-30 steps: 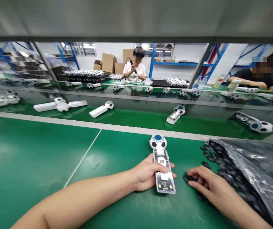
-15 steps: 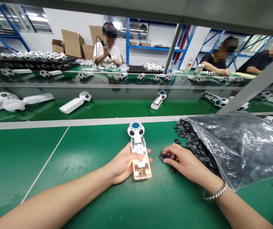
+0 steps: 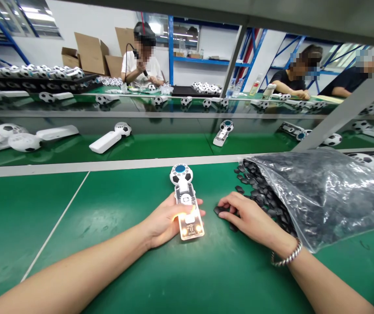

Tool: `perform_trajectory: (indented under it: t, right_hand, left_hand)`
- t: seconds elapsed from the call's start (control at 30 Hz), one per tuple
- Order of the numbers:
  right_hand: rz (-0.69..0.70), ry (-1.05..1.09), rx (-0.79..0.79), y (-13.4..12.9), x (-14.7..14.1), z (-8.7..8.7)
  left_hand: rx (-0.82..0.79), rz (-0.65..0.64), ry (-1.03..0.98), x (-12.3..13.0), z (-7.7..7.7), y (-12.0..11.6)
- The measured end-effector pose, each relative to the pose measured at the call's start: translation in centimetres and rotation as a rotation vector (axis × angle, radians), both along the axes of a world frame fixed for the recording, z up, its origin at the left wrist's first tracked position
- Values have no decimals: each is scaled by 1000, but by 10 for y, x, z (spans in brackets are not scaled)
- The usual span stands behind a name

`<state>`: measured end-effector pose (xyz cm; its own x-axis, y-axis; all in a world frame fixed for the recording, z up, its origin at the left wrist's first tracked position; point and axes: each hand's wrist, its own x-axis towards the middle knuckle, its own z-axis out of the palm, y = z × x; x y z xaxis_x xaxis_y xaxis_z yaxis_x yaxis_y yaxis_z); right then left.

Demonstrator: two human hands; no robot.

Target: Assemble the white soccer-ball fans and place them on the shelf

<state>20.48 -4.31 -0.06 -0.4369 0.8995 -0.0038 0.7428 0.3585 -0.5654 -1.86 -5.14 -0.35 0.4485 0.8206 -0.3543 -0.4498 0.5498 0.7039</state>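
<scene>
My left hand (image 3: 167, 220) is wrapped round a football-topped device (image 3: 181, 174), its thumb across the clear body, where orange lights glow near the bottom. The round head with a blue disc points away from me. To the right, my right hand (image 3: 244, 216) pinches a small black piece (image 3: 219, 210) between thumb and fingers, low over the green table (image 3: 124, 279). Another dark piece shows partly under that hand. Many loose black pieces (image 3: 255, 183) spill from the mouth of a clear plastic bag (image 3: 334, 196) beside it.
Beyond the pale table edge (image 3: 134, 163), a green belt carries a white device (image 3: 107, 140), an opened one (image 3: 222, 133) and several others. A slanted metal post (image 3: 344, 104) stands at the right. People (image 3: 143, 65) sit across the line.
The whole view has shifted slightly. On the belt, the devices left of centre have moved right against the table edge. Both hands keep their hold, with the lights still glowing.
</scene>
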Motion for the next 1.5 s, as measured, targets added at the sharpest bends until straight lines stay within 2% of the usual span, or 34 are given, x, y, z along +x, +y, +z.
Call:
perform_trajectory:
  t: [0.87,1.5]
  right_hand:
    - [3,-8,-6,-1,0,1]
    - [-9,-18,-1,-1,0,0]
  left_hand:
    - [-53,15,39,1,5,0]
    - [-21,23,36,1,4,1]
